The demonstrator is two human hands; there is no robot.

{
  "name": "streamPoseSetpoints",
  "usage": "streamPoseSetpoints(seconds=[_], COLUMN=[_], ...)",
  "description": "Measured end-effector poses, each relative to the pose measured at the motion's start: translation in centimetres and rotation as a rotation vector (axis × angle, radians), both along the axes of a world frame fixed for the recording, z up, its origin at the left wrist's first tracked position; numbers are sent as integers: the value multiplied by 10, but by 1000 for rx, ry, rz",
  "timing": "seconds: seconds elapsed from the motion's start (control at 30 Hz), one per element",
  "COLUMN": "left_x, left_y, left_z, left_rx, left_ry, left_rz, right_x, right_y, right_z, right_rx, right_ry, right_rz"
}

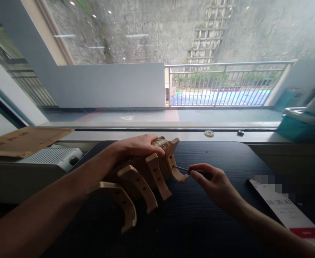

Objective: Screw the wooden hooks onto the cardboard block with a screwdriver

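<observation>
Wooden frame (158, 177): light tan, curved pieces dotted with dark spots. Screwdriver (207, 175) has a black handle, grey shaft. Tabletop (195, 222) is near-black, streaked with fine grain lines. Phone (278, 202) shows white, dark digits, one red block. Tape roll (209, 133): yellow rim. Bin (294, 127) reads teal. Paper bag (25, 141) is brown with darker print. Heater (51, 157): white, striped with parallel slats, dark knob (73, 160). Railing (227, 65): silver-grey.
</observation>
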State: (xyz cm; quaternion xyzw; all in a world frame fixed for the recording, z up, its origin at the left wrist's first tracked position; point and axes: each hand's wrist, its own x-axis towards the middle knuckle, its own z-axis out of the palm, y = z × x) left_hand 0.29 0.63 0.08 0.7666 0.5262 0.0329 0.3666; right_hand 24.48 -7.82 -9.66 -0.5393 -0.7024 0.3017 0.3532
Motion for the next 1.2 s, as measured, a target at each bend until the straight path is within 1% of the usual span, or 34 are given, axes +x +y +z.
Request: streamPoseSetpoints(seconds=[0.03, 0.07, 0.13, 0.2, 0.27, 0.33, 0.37, 0.4, 0.43, 0.47, 0.53, 0.6, 0.63, 0.67, 0.7, 0.77, 0.83, 0.9, 0.97, 1.0, 1.07, 1.1, 1.13, 1.2], left_x=[0, 0, -1, -2, -3, -4, -5, -5, -5, -4, -3, -2, -2, -1, -2, -3, -4, -6, -8, -8, -10, -10, -10, -9], left_y=[0, 0, 1, 1, 2, 2, 3, 3, 2, 2, 1, 0, -1, -1, -1, 1, 3, 5, 7, 7, 7, 6, 6, 4], left_z=[0, -1, -2, -3, -3, -3, -3, -2, -1, -1, 0, 1, 1, 1, 1, 0, -1, -2, -3, -3, -3, -3, -2, -1], left_rx=[4, 7, 12, 23, 23, 4, -6, -11, -11, -6, 7, 7, 5, 0, -4, -7, -16, -27, -34, -36, -34, -33, -35, -40], left_ry=[-1, -2, 0, -15, -36, -52, -49, -43, -34, -24, -1, 10, 10, 7, 3, -5, -10, -17, -22, -25, -32, -37, -42, -45], left_rz=[-1, 0, 10, 14, 17, 21, 22, 23, 22, 21, 20, 19, 18, 18, 21, 27, 30, 29, 27, 25, 22, 21, 21, 24], right_x=[0, 1, 2, 3, 3, 3, 3, 2, 1, 0, -3, -5, -6, -6, -6, -5, -3, -1, 1, 1, 1, -1, -3, -8], right_y=[-2, -4, -8, -10, -8, -4, -2, 0, 1, 2, 3, 3, 3, 2, 2, 0, -2, -4, -3, -2, 2, 4, 5, 5], right_z=[5, 10, 18, 23, 22, 16, 12, 6, 1, -4, -11, -12, -11, -8, -4, 5, 15, 22, 25, 24, 18, 13, 8, -3], right_rx=[45, 121, 352, 598, 773, 864, 877, 857, 795, 688, 387, 119, 38, -2, -8, 65, 252, 501, 716, 786, 837, 809, 738, 485], right_ry=[-77, -180, -432, -657, -776, -772, -731, -664, -568, -447, -179, 26, 78, 90, 61, -96, -337, -582, -750, -788, -741, -657, -538, -242], right_rz=[17, 45, 133, 240, 315, 337, 330, 306, 265, 205, 70, -26, -45, -51, -46, -9, 65, 176, 289, 336, 369, 346, 296, 128])
